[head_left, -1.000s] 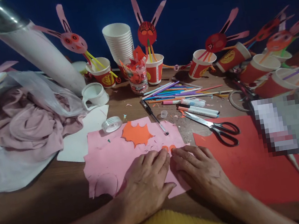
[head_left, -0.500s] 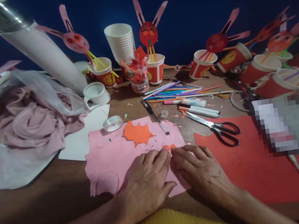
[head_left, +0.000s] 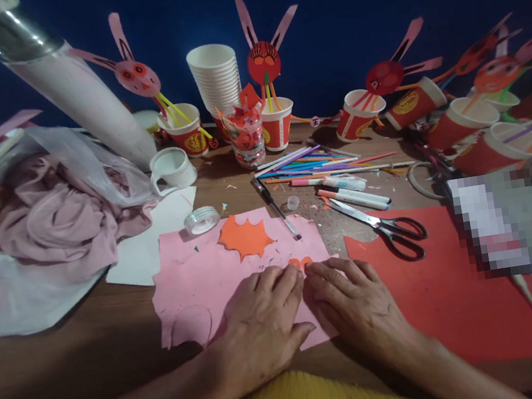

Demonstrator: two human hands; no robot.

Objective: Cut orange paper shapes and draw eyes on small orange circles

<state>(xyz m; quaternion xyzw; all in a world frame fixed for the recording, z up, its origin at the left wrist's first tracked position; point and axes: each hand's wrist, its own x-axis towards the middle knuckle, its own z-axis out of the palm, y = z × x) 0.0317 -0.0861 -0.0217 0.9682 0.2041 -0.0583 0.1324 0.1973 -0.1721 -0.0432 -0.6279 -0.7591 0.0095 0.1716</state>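
My left hand (head_left: 268,316) lies flat, palm down, on a sheet of pink paper (head_left: 184,268) with ragged cut edges. Beside it my right hand (head_left: 354,293) rests the same way across the sheet's right edge, fingers stretched out. Two small orange paper pieces (head_left: 300,264) show just beyond the fingertips of both hands, touching or nearly touching them. Farther up on the pink sheet lies an orange paper scrap (head_left: 245,236) with a jagged outline. A black pen (head_left: 276,208) lies partly over the sheet's far edge. What is under the palms is hidden.
Black-handled scissors (head_left: 382,225) lie on red paper (head_left: 441,300) at right. Markers (head_left: 356,198), coloured sticks (head_left: 310,163) and a tape roll (head_left: 202,220) sit beyond. Rabbit figures in paper cups (head_left: 277,123) line the back; a mug (head_left: 172,169) and plastic bag (head_left: 53,284) stand left.
Both hands stay in the same place on the pink sheet. Only the view shifts very slightly.
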